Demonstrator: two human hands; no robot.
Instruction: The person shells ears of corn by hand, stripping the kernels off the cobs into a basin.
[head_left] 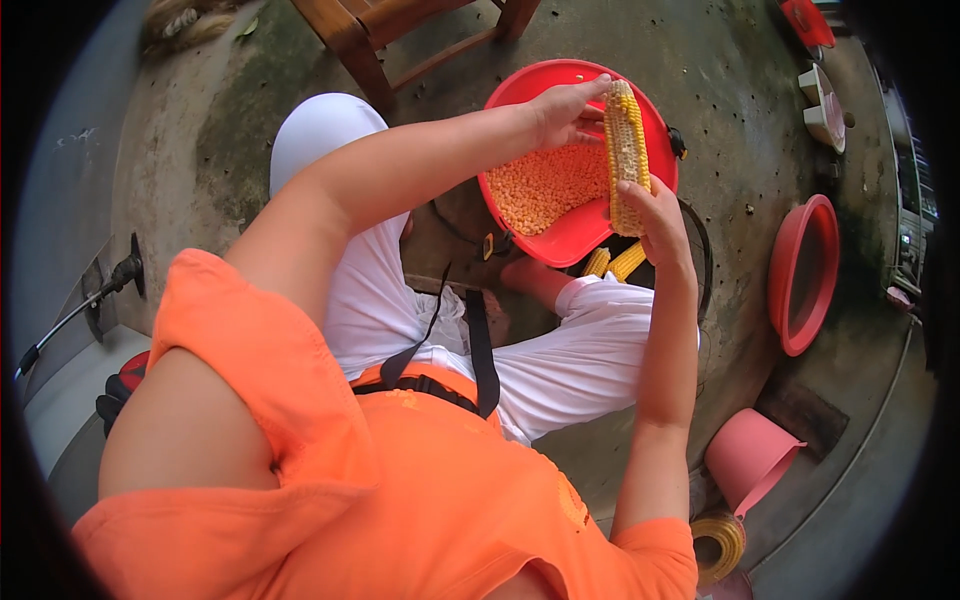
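Over a red basin I hold a corn cob nearly upright in the picture. Yellow kernels line its edges, and a pale stripped strip runs down its middle. My right hand is closed around the lower end, its thumb lying on the front. At the upper end my left hand has its fingertips against the cob's left edge; some of those fingers are partly hidden behind it. Loose orange-yellow kernels lie heaped in the basin below both hands.
More corn cobs lie by the basin's near rim, close to my bent leg. A wooden stool stands beyond. To the right are a shallow red tub, a pink bucket and a yellow ring-shaped roll. Kernels dot the concrete floor.
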